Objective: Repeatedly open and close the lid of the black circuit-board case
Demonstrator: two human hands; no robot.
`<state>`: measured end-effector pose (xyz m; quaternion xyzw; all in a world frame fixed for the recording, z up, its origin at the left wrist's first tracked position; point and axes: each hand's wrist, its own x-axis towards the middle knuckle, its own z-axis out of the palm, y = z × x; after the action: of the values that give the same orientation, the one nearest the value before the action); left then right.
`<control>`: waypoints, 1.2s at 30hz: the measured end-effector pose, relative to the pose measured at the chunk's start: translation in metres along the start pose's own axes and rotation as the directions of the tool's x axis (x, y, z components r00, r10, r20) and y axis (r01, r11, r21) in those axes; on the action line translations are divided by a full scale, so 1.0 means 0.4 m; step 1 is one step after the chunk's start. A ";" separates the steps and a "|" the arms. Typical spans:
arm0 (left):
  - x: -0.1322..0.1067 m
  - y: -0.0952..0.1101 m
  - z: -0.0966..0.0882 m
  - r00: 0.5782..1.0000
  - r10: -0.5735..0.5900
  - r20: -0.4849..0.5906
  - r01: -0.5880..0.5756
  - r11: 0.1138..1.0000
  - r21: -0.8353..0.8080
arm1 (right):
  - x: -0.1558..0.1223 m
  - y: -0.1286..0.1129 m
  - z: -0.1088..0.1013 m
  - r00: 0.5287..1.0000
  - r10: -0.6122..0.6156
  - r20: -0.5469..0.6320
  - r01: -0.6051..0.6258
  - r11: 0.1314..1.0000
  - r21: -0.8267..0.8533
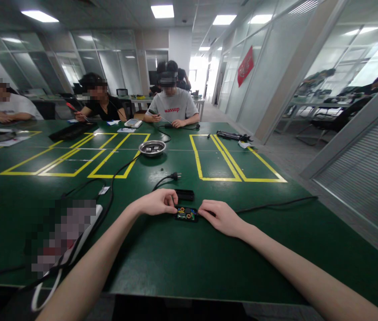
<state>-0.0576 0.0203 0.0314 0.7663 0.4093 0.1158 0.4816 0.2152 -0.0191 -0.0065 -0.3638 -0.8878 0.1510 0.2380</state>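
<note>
A small opened power adapter [186, 214], its circuit board with orange coils showing, lies on the green table [162, 254] right in front of me. My left hand [157, 202] is curled, fingertips pinching the adapter's left end. My right hand [220, 216] rests on the table with fingers bent, touching the adapter's right end. The black lid [184, 195] of the case lies just behind the adapter. A black cable [276, 205] runs off to the right from it.
A plug [174, 176] on a black cord lies behind the lid. A metal bowl [152, 148] stands farther back among yellow tape rectangles [235, 165]. A white power strip [85, 232] sits at left. Three people sit across the table; a black tool [230, 135] lies far right.
</note>
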 end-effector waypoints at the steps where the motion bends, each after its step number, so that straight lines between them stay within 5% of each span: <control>1: -0.001 0.000 0.000 1.000 -0.001 -0.001 0.001 1.000 0.000 | 0.001 -0.001 0.001 1.000 0.021 0.000 -0.021 1.000 0.007; 9: -0.004 0.001 -0.005 1.000 -0.029 -0.001 0.029 0.998 0.050 | 0.011 0.000 0.007 0.979 0.202 -0.033 -0.200 0.978 0.059; 13: 0.007 -0.011 -0.001 0.983 0.007 -0.181 0.020 0.989 0.148 | 0.013 0.021 0.011 0.971 0.210 -0.117 -0.202 0.976 0.080; 17: 0.027 -0.026 0.024 0.903 0.124 -0.410 0.002 0.956 0.292 | 0.015 0.042 0.023 0.968 0.187 -0.164 -0.181 0.982 0.051; 20: 0.038 -0.031 0.040 0.915 0.129 -0.383 -0.048 0.975 0.215 | 0.014 0.045 0.032 0.978 0.160 -0.131 -0.148 0.984 0.096; 25: 0.035 -0.029 0.030 0.980 0.078 -0.186 -0.113 0.976 -0.185 | 0.015 0.024 0.025 0.981 0.163 -0.103 -0.129 0.952 0.279; 36: -0.005 0.009 -0.008 0.993 0.110 0.046 -0.105 0.989 -0.100 | 0.011 -0.012 -0.004 0.997 0.006 -0.080 0.022 0.941 0.338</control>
<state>-0.0587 0.0203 0.0367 0.7655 0.3488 0.1417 0.5218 0.2106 -0.0192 -0.0018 -0.3196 -0.8399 0.2859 0.3327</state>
